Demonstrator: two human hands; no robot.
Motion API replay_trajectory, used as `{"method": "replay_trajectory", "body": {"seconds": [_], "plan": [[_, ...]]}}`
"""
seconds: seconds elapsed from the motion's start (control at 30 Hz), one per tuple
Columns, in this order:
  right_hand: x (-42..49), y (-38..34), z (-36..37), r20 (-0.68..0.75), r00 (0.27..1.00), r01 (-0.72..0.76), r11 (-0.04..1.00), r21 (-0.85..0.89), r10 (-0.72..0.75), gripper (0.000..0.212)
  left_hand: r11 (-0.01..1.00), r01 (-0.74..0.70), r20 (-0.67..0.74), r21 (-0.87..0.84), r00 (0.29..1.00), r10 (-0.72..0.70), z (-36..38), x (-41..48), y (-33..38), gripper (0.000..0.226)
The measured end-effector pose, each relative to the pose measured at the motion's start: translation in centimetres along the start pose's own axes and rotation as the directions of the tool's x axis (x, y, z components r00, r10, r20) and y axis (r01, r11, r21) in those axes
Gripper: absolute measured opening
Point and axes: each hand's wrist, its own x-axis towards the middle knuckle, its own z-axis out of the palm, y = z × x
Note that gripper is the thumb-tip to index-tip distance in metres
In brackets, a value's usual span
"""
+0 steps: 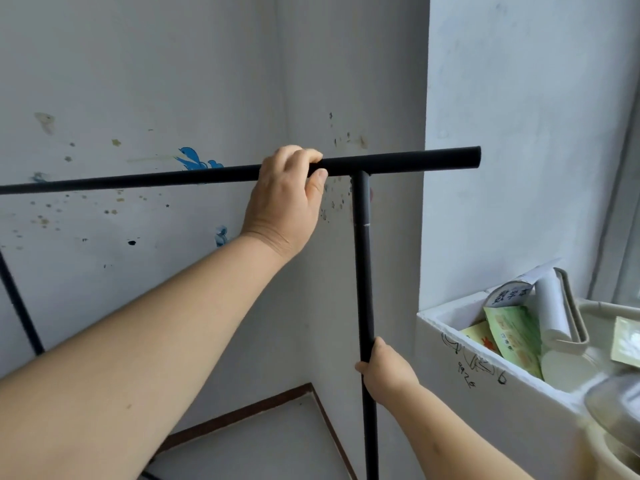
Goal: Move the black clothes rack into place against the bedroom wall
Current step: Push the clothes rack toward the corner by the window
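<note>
The black clothes rack [398, 161] stands in a room corner, its top bar running from the left edge to the right, close in front of a pale wall [138, 81]. My left hand [287, 199] is wrapped over the top bar just left of the T-joint. Lower down, my right hand [384, 372] grips the right upright post. Another slanted black leg of the rack shows at the far left. The rack's feet are out of sight.
A white foam box [460, 362] with packets, a lint roller and paper sits close to the right of the post. A wall pillar [519, 133] juts out behind it. Stickers and stains mark the left wall. Floor with brown skirting [242, 410] shows below.
</note>
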Motion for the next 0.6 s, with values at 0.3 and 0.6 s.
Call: {"method": "replay_trajectory", "body": {"seconds": [0.3,0.6], "plan": [[-0.8,0.3,-0.1,0.053,0.998,0.027,1.0,-0.002,-0.027,0.02,0.937,0.227,0.338,0.265,0.888,-0.311,-1.4,2.5,-6.0,0.057],[-1.6,0.9,0.4,0.038,0.998,0.059,0.998,0.018,-0.06,0.02,0.91,0.225,0.376,0.348,0.856,-0.355,-2.0,3.9,-7.2,0.054]]}}
